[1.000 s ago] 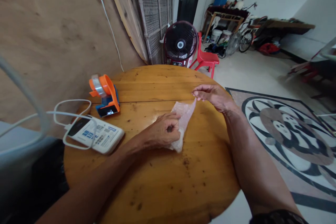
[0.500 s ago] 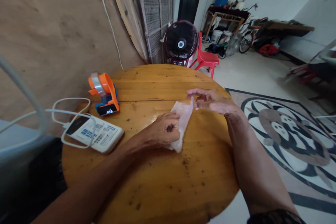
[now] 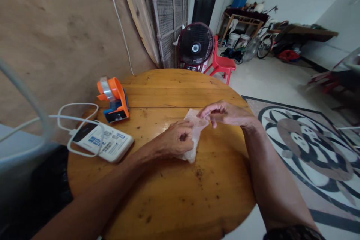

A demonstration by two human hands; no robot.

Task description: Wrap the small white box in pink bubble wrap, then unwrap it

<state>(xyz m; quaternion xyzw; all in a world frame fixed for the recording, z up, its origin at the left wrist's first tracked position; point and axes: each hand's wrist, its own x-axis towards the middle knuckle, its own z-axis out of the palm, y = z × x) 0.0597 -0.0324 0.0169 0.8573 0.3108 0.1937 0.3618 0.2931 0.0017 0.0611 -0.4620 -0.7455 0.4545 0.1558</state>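
A crumpled, translucent pinkish-white plastic wrap [image 3: 194, 137] lies on the round wooden table [image 3: 174, 202]. My left hand [image 3: 178, 138] rests on its left side, fingers curled and pressed against the wrap. At the wrap's upper right corner, my right hand [image 3: 221, 113] pinches the edge between thumb and fingers. Whether something is inside the wrap cannot be made out.
An orange and blue tape dispenser [image 3: 114, 99] stands at the table's back left. In front of it lies a white power bank [image 3: 108, 144] with a looped white cable [image 3: 60, 116]. Beyond the table are a fan [image 3: 195, 47] and a red chair [image 3: 223, 62].
My right hand has come slightly down and toward the left, its fingers now closed on the wrap's corner. That corner is folded lower. My left hand has barely moved.
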